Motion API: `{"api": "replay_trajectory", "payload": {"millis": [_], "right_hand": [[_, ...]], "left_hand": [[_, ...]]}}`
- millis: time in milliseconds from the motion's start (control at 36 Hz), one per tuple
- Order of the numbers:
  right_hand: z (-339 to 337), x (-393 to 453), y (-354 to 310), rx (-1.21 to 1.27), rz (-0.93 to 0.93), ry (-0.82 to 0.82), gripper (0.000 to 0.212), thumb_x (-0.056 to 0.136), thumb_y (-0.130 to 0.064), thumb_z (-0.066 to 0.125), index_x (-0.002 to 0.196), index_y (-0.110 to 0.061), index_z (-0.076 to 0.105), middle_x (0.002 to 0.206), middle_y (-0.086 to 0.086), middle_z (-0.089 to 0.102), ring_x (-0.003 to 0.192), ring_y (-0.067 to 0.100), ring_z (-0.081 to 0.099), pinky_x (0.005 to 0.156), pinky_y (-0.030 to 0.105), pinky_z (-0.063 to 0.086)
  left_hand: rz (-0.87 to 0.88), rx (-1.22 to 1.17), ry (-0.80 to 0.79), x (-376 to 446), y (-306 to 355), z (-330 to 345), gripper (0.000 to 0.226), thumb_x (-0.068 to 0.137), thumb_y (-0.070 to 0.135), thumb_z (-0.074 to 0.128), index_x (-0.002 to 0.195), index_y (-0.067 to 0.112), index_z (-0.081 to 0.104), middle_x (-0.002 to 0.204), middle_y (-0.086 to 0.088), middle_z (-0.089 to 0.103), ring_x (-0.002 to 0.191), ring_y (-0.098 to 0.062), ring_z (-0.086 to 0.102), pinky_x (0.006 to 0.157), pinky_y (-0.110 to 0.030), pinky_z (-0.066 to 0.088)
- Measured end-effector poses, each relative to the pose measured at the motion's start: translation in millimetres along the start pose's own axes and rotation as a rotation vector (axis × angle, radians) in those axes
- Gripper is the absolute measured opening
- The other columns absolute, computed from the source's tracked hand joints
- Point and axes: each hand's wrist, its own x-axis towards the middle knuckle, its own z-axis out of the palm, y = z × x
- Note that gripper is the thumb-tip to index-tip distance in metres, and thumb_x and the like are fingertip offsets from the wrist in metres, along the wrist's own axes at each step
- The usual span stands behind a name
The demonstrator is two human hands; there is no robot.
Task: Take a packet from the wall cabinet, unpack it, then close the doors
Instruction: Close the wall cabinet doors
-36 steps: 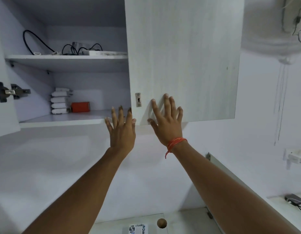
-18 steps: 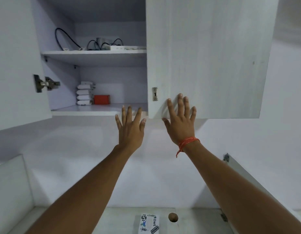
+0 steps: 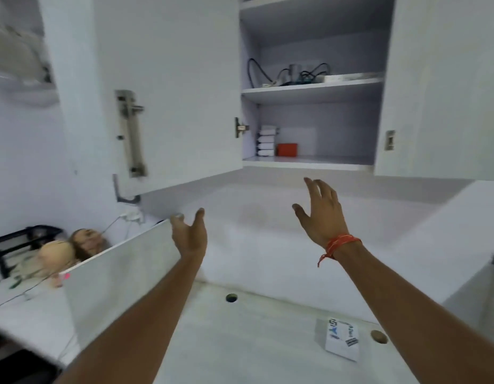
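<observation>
The white wall cabinet (image 3: 309,163) hangs at upper right. Its left door (image 3: 168,87) swings wide open, and its right door (image 3: 439,87) covers the right half. On the lower shelf lie a stack of white packets (image 3: 266,141) and an orange box (image 3: 287,149). A white packet (image 3: 342,339) with printed labels lies on the counter below. My left hand (image 3: 189,235) is raised below the left door, fingers apart, holding nothing. My right hand (image 3: 320,212) hovers below the cabinet's bottom edge, also empty, with an orange thread at the wrist.
Black cables and a flat white device (image 3: 309,76) sit on the upper shelf. A white divider panel (image 3: 115,281) stands at left on the counter, which has two round holes (image 3: 231,297). Mannequin heads (image 3: 71,248) and a black rack (image 3: 16,242) lie beyond the panel.
My view has swung left and down. Both hands have dropped away from the cabinet; the right hand no longer touches the right door.
</observation>
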Motion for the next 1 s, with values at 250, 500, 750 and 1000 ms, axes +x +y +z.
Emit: {"api": "replay_trajectory", "payload": {"millis": [250,500,750,1000], "right_hand": [[10.9,-18.7,-155.6,0.242,-0.259,0.065,0.059,0.095,-0.025,0.056,0.148,-0.017,0.032,0.151,0.009,0.037,0.141,0.025,0.028,0.115,0.039,0.029],[-7.7,-10.4,-204.6,0.186,-0.398,0.161,0.053,0.098,-0.027,0.051,0.147,-0.015,0.035,0.149,0.011,0.04,0.139,0.026,0.034,0.113,0.042,0.032],[-27.2,-10.1,-174.8,0.211,-0.369,0.24,0.046,0.102,-0.033,0.04,0.146,-0.018,0.037,0.148,0.009,0.042,0.138,0.025,0.036,0.112,0.046,0.036],[-63.3,-14.3,-101.1,0.204,-0.275,0.307,0.059,0.1,-0.044,0.033,0.146,-0.008,0.036,0.147,0.012,0.044,0.133,0.025,0.045,0.107,0.027,0.037]], "left_hand": [[0.457,-0.109,0.012,20.9,57.2,-102.3,0.083,0.083,0.006,0.071,0.152,0.012,0.026,0.156,-0.006,0.036,0.139,-0.012,0.036,0.112,-0.027,0.034],[0.526,-0.07,-0.094,8.9,65.2,-110.3,0.083,0.081,-0.001,0.065,0.153,0.008,0.025,0.156,-0.002,0.033,0.13,0.005,0.029,0.104,-0.006,0.028],[0.913,0.025,-0.268,-27.7,61.5,-82.1,0.086,0.073,0.022,0.066,0.147,0.0,0.029,0.149,-0.007,0.037,0.14,-0.006,0.033,0.114,-0.019,0.029],[1.167,0.094,-0.626,-92.4,73.0,25.4,0.093,0.078,0.02,0.072,0.15,-0.007,0.018,0.161,-0.023,0.014,0.151,-0.032,0.012,0.119,-0.051,0.026]]}}
